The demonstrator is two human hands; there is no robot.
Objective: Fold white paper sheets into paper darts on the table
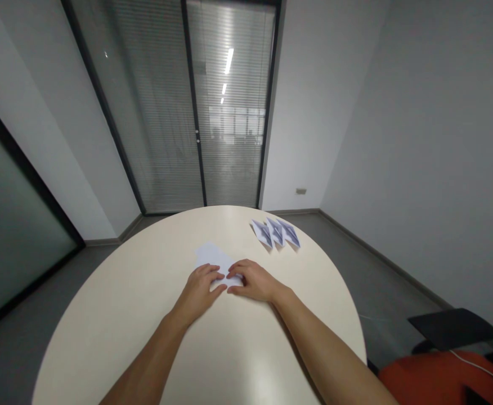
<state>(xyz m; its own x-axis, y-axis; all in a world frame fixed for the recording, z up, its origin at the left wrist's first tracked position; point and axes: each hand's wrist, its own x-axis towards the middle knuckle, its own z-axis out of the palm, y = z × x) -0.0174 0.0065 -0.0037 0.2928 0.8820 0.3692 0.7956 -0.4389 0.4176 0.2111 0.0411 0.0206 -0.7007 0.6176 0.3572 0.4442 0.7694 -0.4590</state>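
A sheet of white paper (211, 255) lies on the round table, its far corner pointing away from me. The near edge sits under both of my hands, so the folds there are partly hidden. From the left, my left hand (203, 287) grips the paper with thumb and fingers at that near edge. Opposite it, my right hand (252, 280) has its fingers bent over the paper and its thumb at the edge. The fingertips of the two hands almost meet at the middle.
Three folded paper boats (276, 232) rest in a row near the table's far right edge. The cream round table (137, 315) fills the foreground. To the right stands a chair with a red seat (424, 378). Beyond the table is a glass door with blinds (233, 157).
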